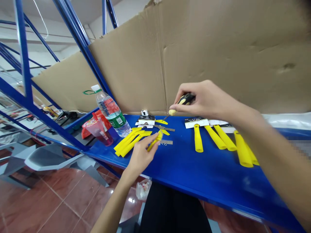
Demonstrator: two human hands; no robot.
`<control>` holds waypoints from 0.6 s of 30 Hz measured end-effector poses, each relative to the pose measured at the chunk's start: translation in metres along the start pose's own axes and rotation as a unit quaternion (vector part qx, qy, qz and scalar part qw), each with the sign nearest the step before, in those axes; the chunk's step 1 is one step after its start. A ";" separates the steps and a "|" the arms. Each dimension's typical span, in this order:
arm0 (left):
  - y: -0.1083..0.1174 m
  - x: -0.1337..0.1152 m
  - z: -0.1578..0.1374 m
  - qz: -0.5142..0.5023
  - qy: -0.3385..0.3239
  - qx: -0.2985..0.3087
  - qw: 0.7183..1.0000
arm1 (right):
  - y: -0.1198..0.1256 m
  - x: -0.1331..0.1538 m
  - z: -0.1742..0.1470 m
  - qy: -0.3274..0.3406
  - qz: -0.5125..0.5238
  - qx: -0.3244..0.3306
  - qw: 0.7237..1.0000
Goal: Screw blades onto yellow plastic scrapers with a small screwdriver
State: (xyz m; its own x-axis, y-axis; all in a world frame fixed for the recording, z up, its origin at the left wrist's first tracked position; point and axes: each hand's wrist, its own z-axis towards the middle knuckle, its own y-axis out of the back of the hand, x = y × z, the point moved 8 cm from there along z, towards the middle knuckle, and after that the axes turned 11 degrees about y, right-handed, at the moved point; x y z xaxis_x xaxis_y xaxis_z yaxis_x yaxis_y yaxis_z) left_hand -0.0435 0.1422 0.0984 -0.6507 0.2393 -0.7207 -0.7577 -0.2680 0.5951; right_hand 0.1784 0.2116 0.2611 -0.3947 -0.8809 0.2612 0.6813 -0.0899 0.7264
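Observation:
My right hand (202,98) is closed around the black and yellow handle of a screwdriver (186,99), raised above the table with its thin shaft pointing down and left. Lower and to the left, my left hand (142,152) pinches a narrow yellow plastic piece (155,141), which is slightly blurred. Just beyond it lie flat metal strips (167,142) and small yellow pieces (161,122). A pile of long yellow plastic pieces (130,140) rests beside my left hand. Under my right forearm, several hollow yellow handles (198,139) lie with white and black cards (196,122) at their narrow ends.
Small black and white boxes (146,121) sit at the table's back, against a tall cardboard sheet (131,71). A large water bottle (113,111) and a pink cup (100,131) stand at left by a blue metal post (77,35). The blue table (179,168) ends near my legs.

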 end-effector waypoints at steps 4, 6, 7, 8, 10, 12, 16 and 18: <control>0.007 0.031 0.018 -0.255 0.189 0.091 0.944 | 0.014 -0.025 -0.017 -0.080 0.114 -0.083 0.987; 0.006 0.040 0.024 -0.293 0.230 0.137 0.918 | -0.002 -0.045 -0.034 -0.144 0.163 -0.051 0.975; 0.004 0.043 0.026 -0.295 0.239 0.157 0.912 | -0.010 -0.055 -0.045 -0.171 0.166 -0.033 0.971; 0.002 0.045 0.029 -0.292 0.244 0.176 0.908 | -0.017 -0.063 -0.057 -0.196 0.164 -0.023 0.967; -0.006 0.048 0.033 -0.286 0.248 0.211 0.901 | -0.028 -0.076 -0.083 -0.233 0.174 -0.024 0.956; -0.016 0.049 0.038 -0.284 0.247 0.238 0.895 | -0.031 -0.081 -0.109 -0.259 0.227 -0.061 0.937; -0.036 0.047 0.054 -0.262 0.224 0.282 0.895 | -0.024 -0.070 -0.153 -0.300 0.360 -0.124 0.875; -0.040 0.044 0.061 -0.245 0.210 0.292 0.900 | -0.012 -0.063 -0.171 -0.316 0.349 -0.128 0.873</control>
State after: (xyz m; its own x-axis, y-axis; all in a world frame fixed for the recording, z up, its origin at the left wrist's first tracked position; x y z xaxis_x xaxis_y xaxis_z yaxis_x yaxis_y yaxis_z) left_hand -0.0448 0.2205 0.0645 -0.2474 -0.2124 -0.9453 -0.9261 0.3387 0.1662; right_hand 0.3008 0.1882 0.1271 -0.0346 -0.3374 0.9407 0.9751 0.1949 0.1058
